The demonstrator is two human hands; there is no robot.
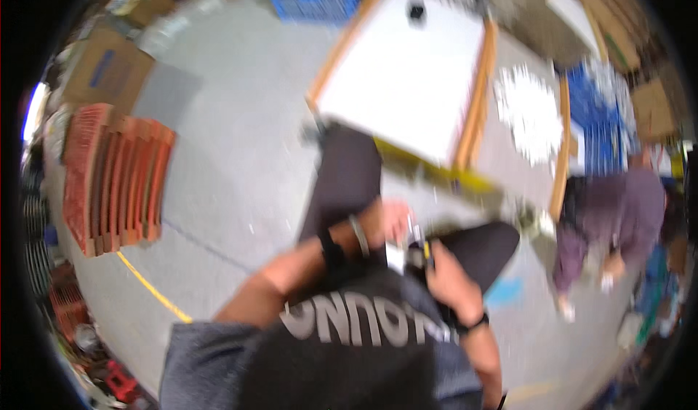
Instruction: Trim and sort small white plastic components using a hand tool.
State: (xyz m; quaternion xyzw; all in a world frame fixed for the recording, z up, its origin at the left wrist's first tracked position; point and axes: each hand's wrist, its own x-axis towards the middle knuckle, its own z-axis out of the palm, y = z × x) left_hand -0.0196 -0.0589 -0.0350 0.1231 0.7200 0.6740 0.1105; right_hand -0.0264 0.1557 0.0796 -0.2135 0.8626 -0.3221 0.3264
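Observation:
My left hand (395, 219) is held over my lap with its fingers curled in. A small pale or shiny piece (414, 229) shows at its fingertips, too blurred to name. Close by on the right, my right hand (448, 273) is closed around a dark handheld object with a yellow mark (422, 254). Its kind cannot be made out. The two hands are a short way apart, between my spread knees in dark trousers.
Ahead stands a white-topped table (407, 68) with wooden edges and a small black object (416, 11). White pieces (529, 112) are heaped to its right, near blue crates (602, 144). Another person (614, 217) bends at the right. Red crates (120, 181) stand stacked at left.

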